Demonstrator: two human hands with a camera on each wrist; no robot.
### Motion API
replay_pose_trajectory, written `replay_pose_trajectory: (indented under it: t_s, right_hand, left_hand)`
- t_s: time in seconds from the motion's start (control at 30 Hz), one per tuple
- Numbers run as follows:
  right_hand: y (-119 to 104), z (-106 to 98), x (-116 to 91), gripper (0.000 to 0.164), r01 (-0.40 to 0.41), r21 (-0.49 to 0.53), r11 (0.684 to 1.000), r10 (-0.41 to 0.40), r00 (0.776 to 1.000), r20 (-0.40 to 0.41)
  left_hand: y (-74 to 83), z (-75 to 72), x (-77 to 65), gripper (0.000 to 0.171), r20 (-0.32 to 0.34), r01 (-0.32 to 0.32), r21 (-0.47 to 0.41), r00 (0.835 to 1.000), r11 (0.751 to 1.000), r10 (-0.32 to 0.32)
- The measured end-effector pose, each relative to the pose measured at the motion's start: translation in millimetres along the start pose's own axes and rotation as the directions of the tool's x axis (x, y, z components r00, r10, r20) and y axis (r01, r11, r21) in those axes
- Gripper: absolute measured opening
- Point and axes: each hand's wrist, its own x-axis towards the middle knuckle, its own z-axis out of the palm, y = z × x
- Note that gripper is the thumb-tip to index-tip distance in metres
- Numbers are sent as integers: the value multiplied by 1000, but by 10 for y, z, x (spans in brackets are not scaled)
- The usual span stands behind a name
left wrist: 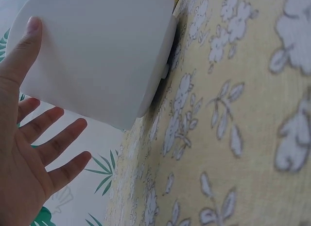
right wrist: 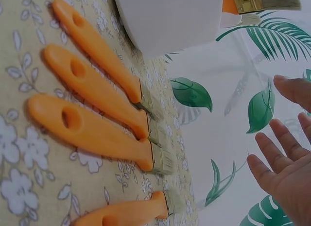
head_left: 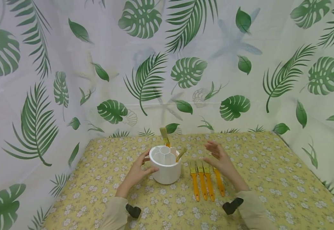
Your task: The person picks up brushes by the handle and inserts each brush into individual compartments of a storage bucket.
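Note:
A white round divided brush holder (head_left: 167, 174) stands on the table. My left hand (head_left: 139, 171) is at its left side, thumb resting on the wall; in the left wrist view the fingers (left wrist: 63, 138) are spread and fairly straight beside it. Two paintbrushes stand in the holder bristles up, one at the back (head_left: 164, 135) and one leaning right (head_left: 181, 155). My right hand (head_left: 220, 159) hovers with fingers spread and nothing held. Below it lie three orange-handled paintbrushes (right wrist: 92, 129) side by side, with another paintbrush (head_left: 219, 182) a little apart to the right.
A yellow floral cloth (head_left: 270, 166) covers the table. White curtains (head_left: 167, 95) with green leaf prints enclose the back and sides. Dark wrist cameras (head_left: 233, 206) sit on both sleeves.

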Motion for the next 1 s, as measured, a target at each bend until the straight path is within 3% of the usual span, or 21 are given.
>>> replay_pose_trajectory:
  t_s: [0.43, 1.0]
  right_hand:
    - [100, -103, -55, 64, -30, -7, 1000, 30, 999, -14]
    - [144, -190, -88, 62, -45, 18, 999, 45, 999, -13]
  left_hand:
    - [17, 38, -2, 89, 9, 45, 15, 999, 999, -45]
    - [20, 42, 2, 92, 16, 40, 27, 999, 999, -41]
